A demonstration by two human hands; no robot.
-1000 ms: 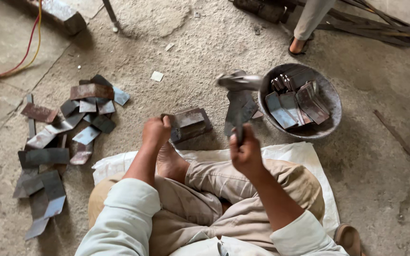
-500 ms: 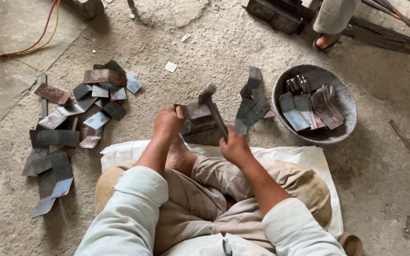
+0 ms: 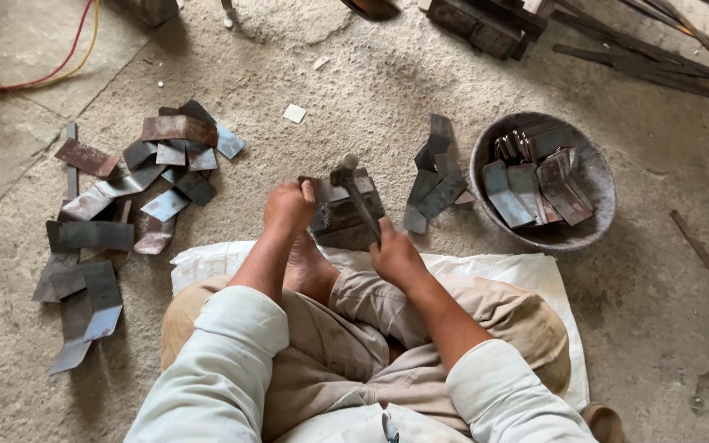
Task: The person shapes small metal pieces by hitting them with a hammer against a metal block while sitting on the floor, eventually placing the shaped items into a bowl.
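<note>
I sit cross-legged on a white sack (image 3: pixel 502 275) on a concrete floor. My right hand (image 3: pixel 394 256) grips the handle of a hammer (image 3: pixel 356 195), whose head rests down on a metal piece on a dark iron block (image 3: pixel 346 217) in front of my bare foot (image 3: pixel 309 271). My left hand (image 3: pixel 289 207) holds that metal piece against the block's left side.
A heap of cut, rusty sheet-metal pieces (image 3: pixel 125 193) lies to the left. A round metal bowl (image 3: pixel 592 176) with several bent pieces stands at the right, and a few bent pieces (image 3: pixel 435 176) lie beside it. Metal bars (image 3: pixel 658 57) and red-yellow wires (image 3: pixel 34 78) lie at the far edges.
The hammer was raised a second ago and has come down onto the piece on the block. My left hand has stayed on the piece. The view shifted slightly.
</note>
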